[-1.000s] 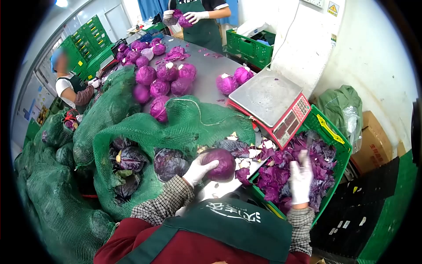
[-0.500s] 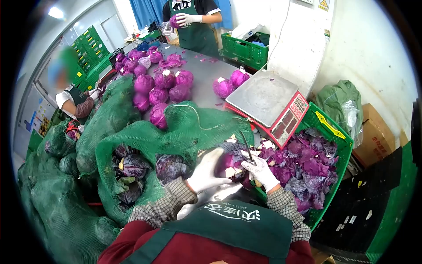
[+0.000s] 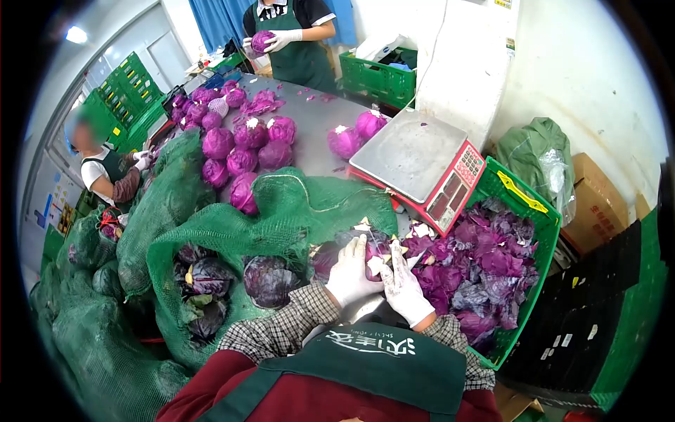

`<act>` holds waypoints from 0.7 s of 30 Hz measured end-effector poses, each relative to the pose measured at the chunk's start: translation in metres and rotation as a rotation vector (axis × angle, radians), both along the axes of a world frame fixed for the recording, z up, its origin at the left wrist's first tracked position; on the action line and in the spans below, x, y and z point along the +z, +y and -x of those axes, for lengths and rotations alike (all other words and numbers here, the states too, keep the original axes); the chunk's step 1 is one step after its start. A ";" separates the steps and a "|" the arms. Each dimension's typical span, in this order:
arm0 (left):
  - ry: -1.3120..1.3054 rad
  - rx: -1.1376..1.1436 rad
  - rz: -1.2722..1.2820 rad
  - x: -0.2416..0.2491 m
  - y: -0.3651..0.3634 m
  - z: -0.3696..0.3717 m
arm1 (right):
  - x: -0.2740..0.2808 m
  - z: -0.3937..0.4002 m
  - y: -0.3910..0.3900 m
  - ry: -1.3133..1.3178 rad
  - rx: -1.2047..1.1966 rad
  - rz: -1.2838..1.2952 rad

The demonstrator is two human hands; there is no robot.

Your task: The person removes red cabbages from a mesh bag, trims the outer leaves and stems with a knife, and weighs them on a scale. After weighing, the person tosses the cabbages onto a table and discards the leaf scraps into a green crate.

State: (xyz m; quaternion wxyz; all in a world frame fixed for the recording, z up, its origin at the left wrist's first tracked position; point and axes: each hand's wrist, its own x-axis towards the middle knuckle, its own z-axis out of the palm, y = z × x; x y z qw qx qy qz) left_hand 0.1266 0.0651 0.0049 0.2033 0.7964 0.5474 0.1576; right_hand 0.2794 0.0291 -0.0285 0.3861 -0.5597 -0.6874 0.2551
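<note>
A partly trimmed red cabbage (image 3: pixel 377 247) with pale cut leaf bases sits between my gloved hands. My left hand (image 3: pixel 351 276) grips its near left side, fingers reaching up over it. Against its right side lies my right hand (image 3: pixel 406 287), fingers stretched upward. A thin, pale blade tip of a knife (image 3: pixel 418 259) seems to show beside the right fingers; its handle is hidden. Just beyond is another dark cabbage with pale leaf stubs, partly covered. An untrimmed dark cabbage (image 3: pixel 270 281) rests to the left on green mesh.
A green crate (image 3: pixel 500 357) of purple leaves stands at my right, beside a red-framed scale (image 3: pixel 415 158). Mesh sacks (image 3: pixel 95 323) crowd the left. Trimmed cabbages (image 3: pixel 242 160) lie on the metal table (image 3: pixel 309 109). Two co-workers stand beyond, one holding a cabbage (image 3: pixel 262 41).
My right hand has moved in against the cabbage, and the knife blade that stood upright is now mostly out of sight. My left hand has shifted up over the cabbage.
</note>
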 end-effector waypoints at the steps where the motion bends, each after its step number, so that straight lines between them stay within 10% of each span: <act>1: 0.006 0.014 0.007 0.001 -0.001 -0.001 | 0.000 -0.002 0.002 0.001 0.021 0.002; 11: -0.019 0.044 0.003 -0.001 -0.003 -0.003 | -0.040 -0.026 0.028 -0.074 0.025 -0.296; 14: -0.079 -0.003 -0.047 -0.011 -0.003 0.003 | -0.075 -0.033 0.047 0.272 -0.092 0.174; 17: -0.184 -0.034 -0.107 -0.018 -0.025 0.015 | -0.097 -0.059 0.027 -0.420 -0.084 -0.021; 21: -0.344 -0.008 0.046 -0.007 -0.040 0.035 | -0.128 -0.042 0.007 0.150 -0.002 0.082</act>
